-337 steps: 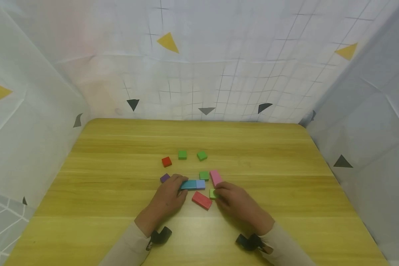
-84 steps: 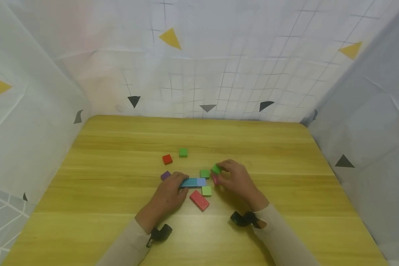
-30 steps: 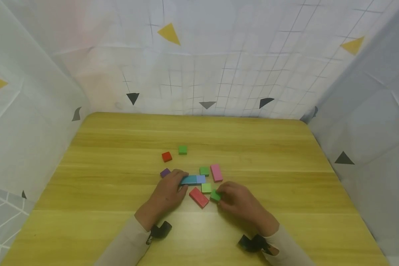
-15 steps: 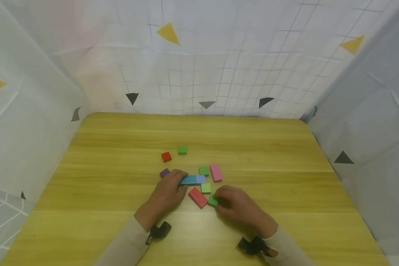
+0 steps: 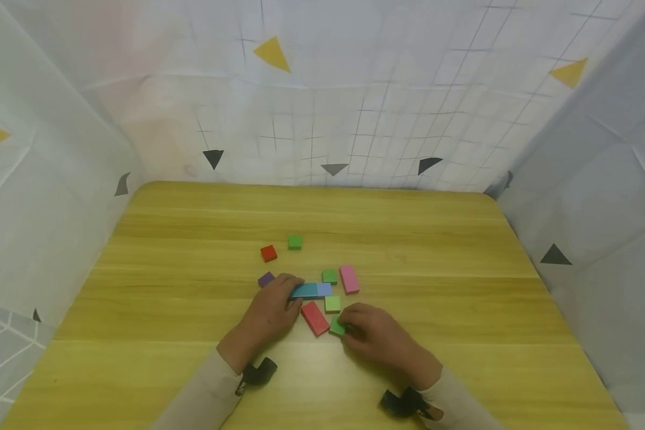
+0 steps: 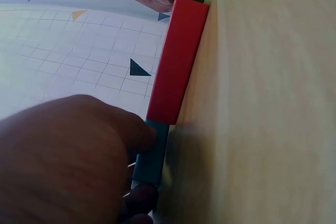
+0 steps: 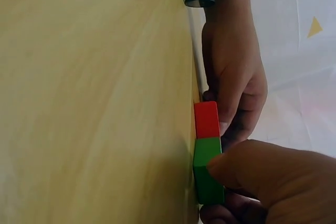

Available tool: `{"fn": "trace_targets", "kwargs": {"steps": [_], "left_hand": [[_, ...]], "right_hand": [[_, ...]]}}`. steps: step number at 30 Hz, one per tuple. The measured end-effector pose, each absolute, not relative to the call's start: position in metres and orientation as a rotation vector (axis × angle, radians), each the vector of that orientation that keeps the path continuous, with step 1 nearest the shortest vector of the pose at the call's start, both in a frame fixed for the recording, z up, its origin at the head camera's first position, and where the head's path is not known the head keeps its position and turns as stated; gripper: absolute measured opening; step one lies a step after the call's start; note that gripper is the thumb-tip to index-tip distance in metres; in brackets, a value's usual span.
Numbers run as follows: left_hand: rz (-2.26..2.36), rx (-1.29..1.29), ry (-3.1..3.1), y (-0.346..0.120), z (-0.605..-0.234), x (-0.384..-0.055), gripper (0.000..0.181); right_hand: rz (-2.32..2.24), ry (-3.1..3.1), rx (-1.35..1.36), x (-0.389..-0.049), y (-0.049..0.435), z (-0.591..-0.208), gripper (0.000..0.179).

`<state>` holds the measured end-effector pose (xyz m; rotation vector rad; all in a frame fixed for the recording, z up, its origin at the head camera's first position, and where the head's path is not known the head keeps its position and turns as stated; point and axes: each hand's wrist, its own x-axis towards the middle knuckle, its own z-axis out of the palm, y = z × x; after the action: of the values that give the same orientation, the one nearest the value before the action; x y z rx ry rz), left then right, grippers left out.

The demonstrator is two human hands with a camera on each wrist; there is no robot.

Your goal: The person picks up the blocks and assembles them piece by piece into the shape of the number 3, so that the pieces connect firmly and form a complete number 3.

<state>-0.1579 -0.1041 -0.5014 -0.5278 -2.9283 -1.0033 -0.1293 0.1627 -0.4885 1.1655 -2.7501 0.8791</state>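
My left hand [image 5: 269, 310] grips a teal block [image 5: 304, 290] lying on the table, thumb on its near side. A light blue block [image 5: 324, 289] adjoins the teal one's right end. Between thumb and fingers, my right hand [image 5: 378, 334] pinches a green block [image 5: 336, 326], also on the table. That block appears to touch the slanted red oblong block [image 5: 315, 318], as the left wrist view shows at the red block's [image 6: 178, 59] far end. Just below the light blue block sits a light green block [image 5: 332, 304]. Fingers partly cover the teal and green blocks.
A green block [image 5: 329, 276] stands behind the light blue one, a pink oblong block [image 5: 349, 279] to its right. Farther back lie a red block [image 5: 269, 253] and another green block [image 5: 294, 242]. A purple block [image 5: 266, 279] is partly behind my left hand.
My right hand released the light green block below the light blue one, then brought a green block from the back. Lately it slid leftward, and the red oblong shifted left and turned. Left hand stayed.
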Motion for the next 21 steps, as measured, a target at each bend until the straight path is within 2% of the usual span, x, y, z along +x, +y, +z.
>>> {"fn": "trace_targets", "kwargs": {"steps": [21], "left_hand": [[-0.993, -0.577, -2.895, -0.1062, -0.5002, -0.1579, 0.032]], "right_hand": [[0.826, -2.577, 1.149, -0.1272, 0.1549, -0.4983, 0.024]]}}
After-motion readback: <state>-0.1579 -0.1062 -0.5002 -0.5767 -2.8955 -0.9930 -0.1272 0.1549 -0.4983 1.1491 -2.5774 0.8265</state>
